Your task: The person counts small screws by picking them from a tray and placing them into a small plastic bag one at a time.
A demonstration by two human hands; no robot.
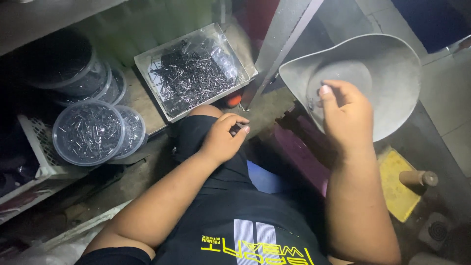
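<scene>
Now, looking down over the person's lap: the left hand (222, 140) rests on the knee, its grip pinched shut on a small dark piece (236, 129) between thumb and forefinger, only the tip of it showing. The right hand (346, 115) is up at the grey metal funnel-shaped dish (392, 68), its fingertips closed on something tiny and thin at the dish's inner edge; what exactly it pinches is too small to tell.

Just ahead of the knee sits a shallow rectangular tray (147, 61) lined with clear plastic and heaped with small dark metal pins (194, 73). To the left, round clear tubs (88, 131) hold more of the same pins, stacked against a white lattice crate (34, 142). A yellow pad (397, 184) and a wooden-handled tool (417, 177) lie low on the right, on the floor.

These pins look stiff, light and slippery, the sort that roll and scatter easily. I'd judge a fingertip pinch across the middle of the shaft holds one best; gripped at the very end it would likely swivel or slip away.
</scene>
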